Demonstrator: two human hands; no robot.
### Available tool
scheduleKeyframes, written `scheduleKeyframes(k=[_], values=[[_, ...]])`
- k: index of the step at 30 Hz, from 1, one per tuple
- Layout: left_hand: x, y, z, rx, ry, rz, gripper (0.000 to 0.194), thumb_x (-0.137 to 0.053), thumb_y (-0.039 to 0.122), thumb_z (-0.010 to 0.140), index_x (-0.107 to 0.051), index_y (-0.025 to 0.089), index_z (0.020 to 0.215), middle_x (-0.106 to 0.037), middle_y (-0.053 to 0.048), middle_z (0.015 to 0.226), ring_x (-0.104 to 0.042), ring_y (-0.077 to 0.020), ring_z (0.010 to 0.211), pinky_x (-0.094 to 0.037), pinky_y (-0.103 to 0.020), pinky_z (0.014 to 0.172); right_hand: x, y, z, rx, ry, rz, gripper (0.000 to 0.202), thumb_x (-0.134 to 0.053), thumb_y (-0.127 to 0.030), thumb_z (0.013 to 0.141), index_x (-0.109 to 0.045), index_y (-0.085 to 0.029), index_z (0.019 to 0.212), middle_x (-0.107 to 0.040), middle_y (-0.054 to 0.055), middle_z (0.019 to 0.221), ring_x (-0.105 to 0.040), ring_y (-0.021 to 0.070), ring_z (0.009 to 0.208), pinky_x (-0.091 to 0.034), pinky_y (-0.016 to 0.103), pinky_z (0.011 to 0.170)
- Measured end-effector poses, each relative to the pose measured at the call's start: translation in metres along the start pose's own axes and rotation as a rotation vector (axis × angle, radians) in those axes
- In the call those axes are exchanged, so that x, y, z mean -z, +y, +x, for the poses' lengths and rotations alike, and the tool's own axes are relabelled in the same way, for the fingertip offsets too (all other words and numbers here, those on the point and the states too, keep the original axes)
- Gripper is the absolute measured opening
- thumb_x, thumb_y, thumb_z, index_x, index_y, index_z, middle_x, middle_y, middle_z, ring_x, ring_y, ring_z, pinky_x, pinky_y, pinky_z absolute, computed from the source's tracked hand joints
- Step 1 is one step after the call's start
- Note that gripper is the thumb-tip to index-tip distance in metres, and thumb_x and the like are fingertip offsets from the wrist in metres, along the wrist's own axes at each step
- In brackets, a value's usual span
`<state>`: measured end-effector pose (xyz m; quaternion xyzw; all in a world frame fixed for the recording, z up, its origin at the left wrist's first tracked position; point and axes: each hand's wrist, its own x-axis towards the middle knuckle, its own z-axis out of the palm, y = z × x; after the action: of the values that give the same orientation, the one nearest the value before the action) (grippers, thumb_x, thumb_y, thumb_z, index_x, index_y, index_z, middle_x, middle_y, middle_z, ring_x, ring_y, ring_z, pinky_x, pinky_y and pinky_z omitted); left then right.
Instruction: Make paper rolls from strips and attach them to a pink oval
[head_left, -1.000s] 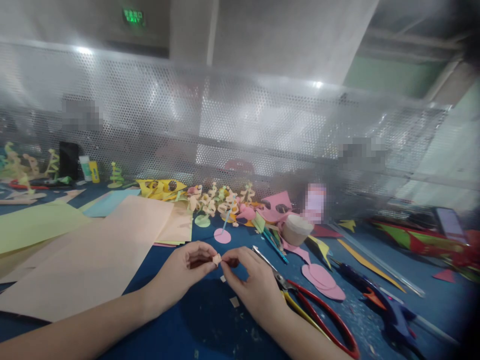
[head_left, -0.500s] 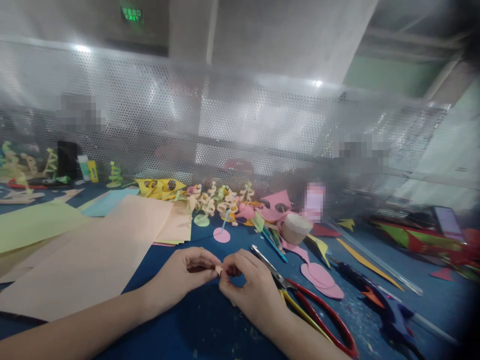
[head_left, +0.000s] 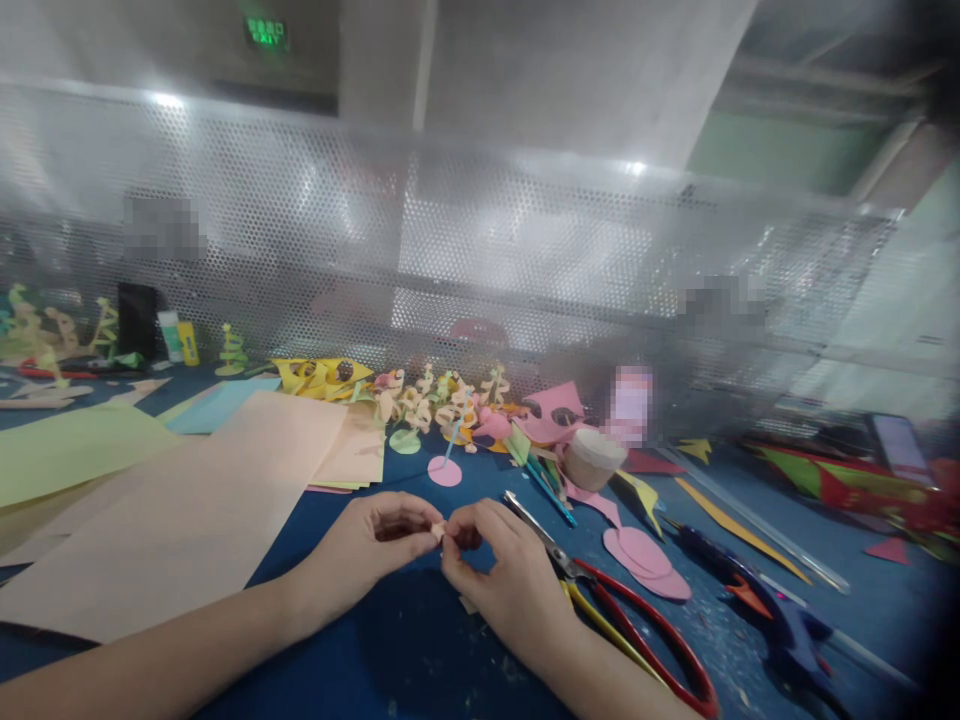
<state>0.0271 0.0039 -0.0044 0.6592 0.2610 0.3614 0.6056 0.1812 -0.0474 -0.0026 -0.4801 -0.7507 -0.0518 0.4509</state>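
A tiny peach paper star (head_left: 438, 533), its outline only partly visible, sits between the fingertips of both hands. My left hand (head_left: 382, 540) pinches it from the left with thumb and index finger. From the other side, my right hand (head_left: 499, 565) has its thumb and fingertips closed on its edge. Just right of my right hand lie scissors (head_left: 637, 610) with red and yellow handles, partly hidden by the hand and wrist. Beyond the hands, a pink paper disc (head_left: 445, 471) carries an upright pale blue strip (head_left: 457, 430).
Large peach sheets (head_left: 195, 510) cover the left side. Curled paper figures (head_left: 420, 400) crowd the back by a perforated metal screen (head_left: 300, 220). To the right are a tape roll (head_left: 592, 462), pink ovals (head_left: 645, 560), a blue glue gun (head_left: 784, 630) and paper scraps.
Both hands stay in nearly the same place, with the fingertips shifting slightly around the small peach star. The surrounding things lie as before.
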Motion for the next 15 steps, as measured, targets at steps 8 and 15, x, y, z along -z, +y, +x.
scheduleKeyframes(k=[8, 15], values=[[0.0021, -0.0037, 0.0007, -0.048, 0.038, 0.016, 0.011, -0.064, 0.021, 0.068, -0.063, 0.019, 0.079, -0.065, 0.0, 0.08, -0.06, -0.0161, 0.081, -0.044, -0.03, 0.08, -0.0006, 0.0018, 0.0012, -0.066, -0.039, 0.103, 0.012, -0.048, -0.01, 0.072, -0.055, -0.02, 0.069, -0.059, -0.001, 0.063, -0.056, 0.0123, 0.059, -0.045, 0.021, 0.057], [0.0029, -0.0052, 0.0024, -0.044, 0.079, 0.012, 0.025, -0.064, 0.022, 0.069, -0.059, 0.019, 0.093, -0.065, -0.002, 0.085, -0.06, -0.0172, 0.085, -0.044, -0.032, 0.083, -0.0023, 0.0081, 0.0019, -0.198, -0.024, 0.154, 0.01, -0.05, -0.013, 0.073, -0.058, -0.019, 0.076, -0.061, 0.0, 0.065, -0.058, 0.0132, 0.061, -0.047, 0.023, 0.059]])
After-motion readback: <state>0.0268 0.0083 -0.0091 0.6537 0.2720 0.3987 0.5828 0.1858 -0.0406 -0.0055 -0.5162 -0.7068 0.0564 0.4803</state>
